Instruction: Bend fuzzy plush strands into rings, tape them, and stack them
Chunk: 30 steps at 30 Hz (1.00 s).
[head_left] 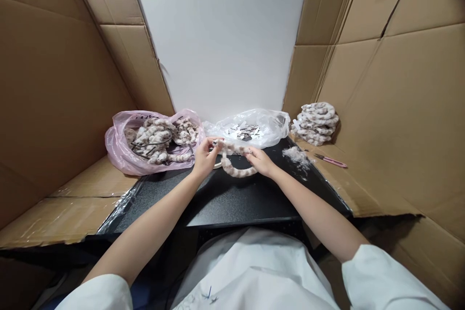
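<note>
Over the black table (232, 198), the left hand (206, 156) and the right hand (260, 161) pinch a curved fuzzy strip (238, 172) between their fingers, with a pink bag (116, 151) leftward and a clear bag (272, 127) just beyond

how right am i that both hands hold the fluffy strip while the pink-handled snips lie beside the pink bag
Not quite: in the head view, the snips lie beside the loose fluff, not the pink bag. Left hand and right hand do hold the fluffy strip.

Cardboard panels (399, 97), wall (228, 34) seemingly white
</note>
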Each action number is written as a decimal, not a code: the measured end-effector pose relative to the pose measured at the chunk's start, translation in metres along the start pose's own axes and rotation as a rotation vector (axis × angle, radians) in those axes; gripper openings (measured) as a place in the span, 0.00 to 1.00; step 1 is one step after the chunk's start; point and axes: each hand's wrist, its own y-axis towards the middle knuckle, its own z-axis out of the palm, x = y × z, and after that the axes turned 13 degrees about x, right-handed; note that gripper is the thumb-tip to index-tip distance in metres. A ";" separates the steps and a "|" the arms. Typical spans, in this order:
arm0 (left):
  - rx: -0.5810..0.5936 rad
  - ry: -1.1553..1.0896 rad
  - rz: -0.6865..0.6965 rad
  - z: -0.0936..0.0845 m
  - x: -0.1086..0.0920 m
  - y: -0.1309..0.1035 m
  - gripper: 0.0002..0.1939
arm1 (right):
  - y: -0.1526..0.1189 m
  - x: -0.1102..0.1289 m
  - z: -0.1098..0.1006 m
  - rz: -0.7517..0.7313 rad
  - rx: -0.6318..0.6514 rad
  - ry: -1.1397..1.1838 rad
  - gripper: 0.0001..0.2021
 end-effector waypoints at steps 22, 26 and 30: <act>0.747 0.201 -0.157 -0.005 0.016 -0.003 0.15 | -0.003 -0.003 0.002 -0.059 0.059 -0.409 0.08; 0.764 0.303 -0.078 -0.003 0.012 -0.003 0.13 | -0.002 -0.005 0.013 -0.279 0.053 -0.380 0.07; 0.691 0.403 -0.064 -0.015 0.004 0.002 0.11 | -0.001 -0.008 0.020 -0.281 0.098 -0.395 0.05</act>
